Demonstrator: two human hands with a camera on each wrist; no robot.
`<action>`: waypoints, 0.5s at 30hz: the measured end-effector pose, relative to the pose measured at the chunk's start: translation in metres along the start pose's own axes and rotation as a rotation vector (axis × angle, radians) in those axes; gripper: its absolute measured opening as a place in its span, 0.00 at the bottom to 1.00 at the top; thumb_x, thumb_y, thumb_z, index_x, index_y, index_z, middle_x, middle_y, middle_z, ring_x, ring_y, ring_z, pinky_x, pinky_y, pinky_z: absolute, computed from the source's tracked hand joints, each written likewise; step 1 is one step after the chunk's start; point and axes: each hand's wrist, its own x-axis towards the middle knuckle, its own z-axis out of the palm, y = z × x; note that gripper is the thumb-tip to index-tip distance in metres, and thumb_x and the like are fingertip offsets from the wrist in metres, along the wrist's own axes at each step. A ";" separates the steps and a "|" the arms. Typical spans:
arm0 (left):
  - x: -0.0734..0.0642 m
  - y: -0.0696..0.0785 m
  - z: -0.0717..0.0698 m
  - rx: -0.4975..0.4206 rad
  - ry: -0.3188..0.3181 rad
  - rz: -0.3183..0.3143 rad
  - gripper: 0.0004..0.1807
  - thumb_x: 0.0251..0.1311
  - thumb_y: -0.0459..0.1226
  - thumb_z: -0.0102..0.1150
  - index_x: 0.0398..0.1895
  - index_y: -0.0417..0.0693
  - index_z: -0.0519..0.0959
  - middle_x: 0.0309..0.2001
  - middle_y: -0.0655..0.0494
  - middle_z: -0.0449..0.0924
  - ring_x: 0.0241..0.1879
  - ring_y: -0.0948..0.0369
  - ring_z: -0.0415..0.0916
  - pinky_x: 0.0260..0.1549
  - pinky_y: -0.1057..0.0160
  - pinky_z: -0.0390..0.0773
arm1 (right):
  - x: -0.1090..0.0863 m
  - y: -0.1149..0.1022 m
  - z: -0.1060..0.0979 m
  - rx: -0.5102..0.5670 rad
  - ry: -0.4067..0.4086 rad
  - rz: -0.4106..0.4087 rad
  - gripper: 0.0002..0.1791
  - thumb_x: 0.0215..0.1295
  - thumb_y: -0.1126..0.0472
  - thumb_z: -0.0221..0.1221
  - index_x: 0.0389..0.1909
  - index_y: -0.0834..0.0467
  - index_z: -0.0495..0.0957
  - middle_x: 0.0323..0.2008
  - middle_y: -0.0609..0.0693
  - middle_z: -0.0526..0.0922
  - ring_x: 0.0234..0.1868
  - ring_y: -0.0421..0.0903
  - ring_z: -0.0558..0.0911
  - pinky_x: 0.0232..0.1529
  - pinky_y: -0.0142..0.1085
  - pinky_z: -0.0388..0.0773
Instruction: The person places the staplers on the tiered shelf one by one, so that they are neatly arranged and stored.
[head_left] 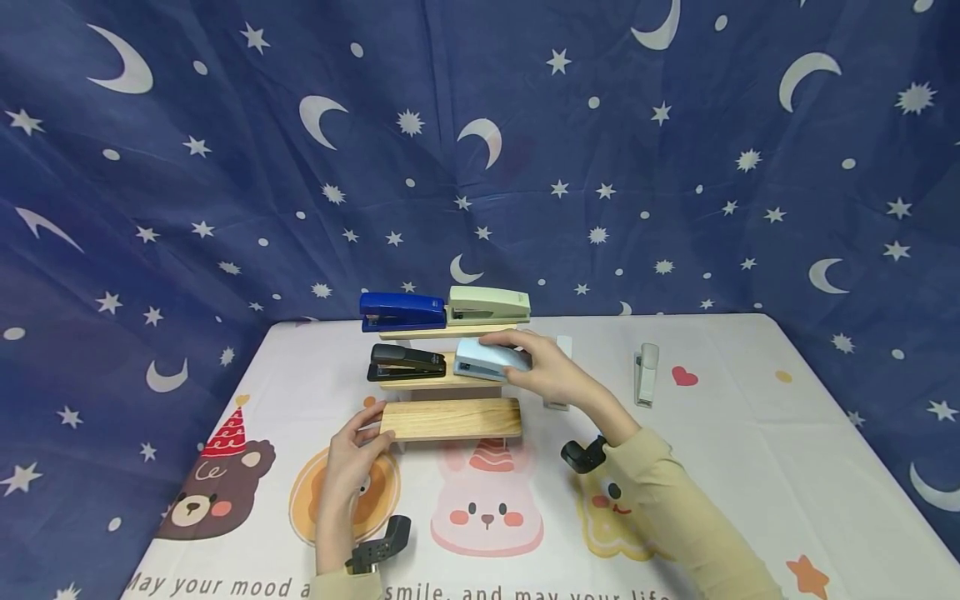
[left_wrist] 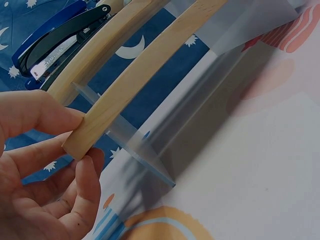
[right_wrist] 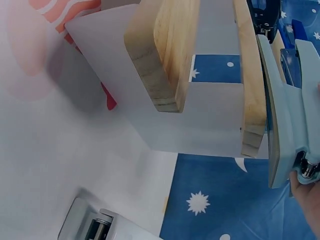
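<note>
A tiered rack has wooden shelves on translucent supports. My left hand [head_left: 351, 457] pinches the left end of the lowest shelf [head_left: 452, 419], thumb on one face and fingers on the other in the left wrist view. With my right hand [head_left: 551, 367] I grip a light blue stapler [head_left: 478, 357] at the right part of the middle shelf [right_wrist: 254, 105]. Left of it on that shelf lies a black stapler [head_left: 405, 364]. The top shelf bears a dark blue stapler [head_left: 402, 312] and a pale green stapler [head_left: 489, 305]. Nothing stands on the lowest shelf.
Right of the rack, a white-grey stapler [head_left: 647, 375] lies on the printed white tablecloth [head_left: 750, 467]. Another pale stapler [head_left: 564, 345] is partly hidden behind my right hand. A dark blue star-and-moon curtain [head_left: 525, 242] hangs behind the table.
</note>
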 end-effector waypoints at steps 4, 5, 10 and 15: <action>-0.001 0.000 0.000 -0.005 -0.003 0.003 0.29 0.56 0.28 0.58 0.65 0.47 0.70 0.61 0.46 0.70 0.48 0.63 0.73 0.38 0.75 0.78 | 0.004 0.002 0.002 0.002 -0.015 -0.003 0.29 0.58 0.70 0.56 0.61 0.47 0.74 0.60 0.49 0.76 0.48 0.48 0.73 0.49 0.39 0.72; -0.001 0.000 0.000 -0.006 -0.004 0.005 0.30 0.57 0.28 0.58 0.65 0.47 0.70 0.61 0.45 0.70 0.48 0.63 0.73 0.38 0.74 0.78 | 0.005 0.003 0.002 -0.001 -0.015 -0.006 0.29 0.58 0.70 0.56 0.61 0.47 0.74 0.60 0.49 0.77 0.48 0.48 0.74 0.49 0.39 0.72; -0.002 0.001 0.000 -0.008 0.000 0.007 0.29 0.56 0.28 0.58 0.64 0.47 0.71 0.61 0.46 0.71 0.46 0.65 0.74 0.37 0.75 0.78 | 0.010 0.005 0.003 -0.023 -0.013 -0.022 0.28 0.58 0.70 0.55 0.60 0.49 0.74 0.59 0.49 0.77 0.49 0.48 0.74 0.51 0.40 0.72; -0.001 0.000 0.000 -0.011 0.002 0.017 0.29 0.56 0.28 0.58 0.64 0.46 0.71 0.61 0.44 0.71 0.47 0.63 0.74 0.37 0.75 0.78 | 0.013 0.002 0.004 -0.045 -0.015 -0.024 0.28 0.57 0.71 0.55 0.60 0.49 0.74 0.59 0.50 0.77 0.50 0.48 0.75 0.51 0.40 0.73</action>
